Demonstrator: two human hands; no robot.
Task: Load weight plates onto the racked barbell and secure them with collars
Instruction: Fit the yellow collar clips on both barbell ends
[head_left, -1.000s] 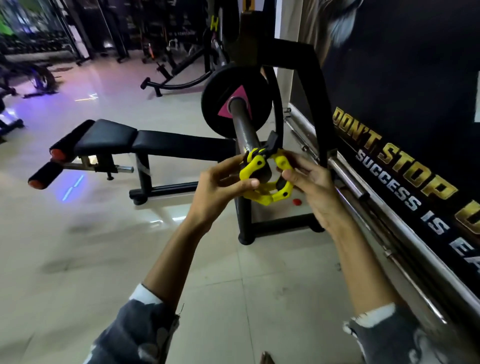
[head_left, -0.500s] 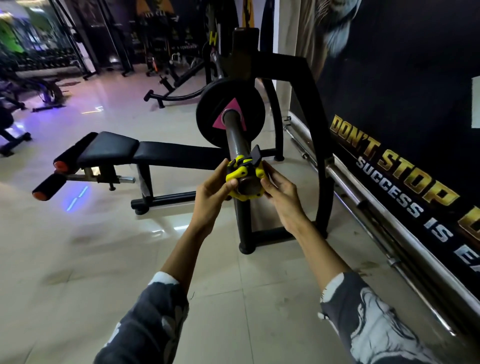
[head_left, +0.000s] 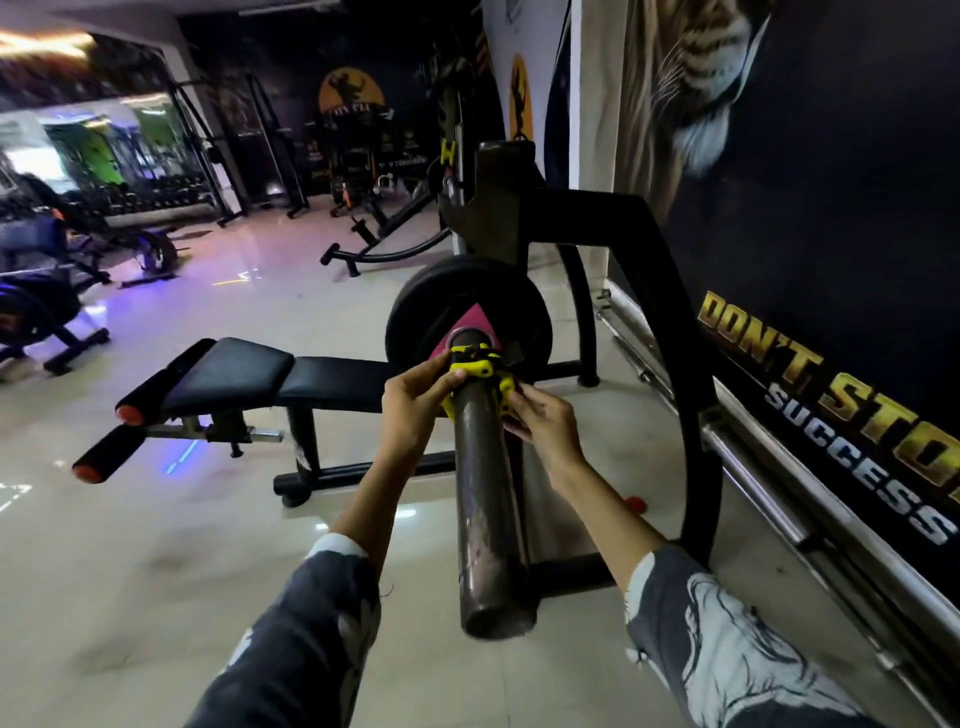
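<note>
Gym floor glossy, far machines blurred. Barbell sleeve hides lower half of yellow-black collar, just beside black plate; left hand and right hand pinch its sides.

A black padded bench stands on the glossy tiled floor, its near end carrying two foam rollers with orange caps. A streak of blue light shines on the tiles under it. Along the right wall hangs a dark banner with a tiger's muzzle, gold lettering reading "DON'T STO" and white lettering reading "SUCCESS" below. Steel rails run along the foot of that wall. A small red thing lies on the floor near them. Farther back sit a dumbbell rack, a blurred machine at the left, and a round yellow logo on the far wall.
</note>
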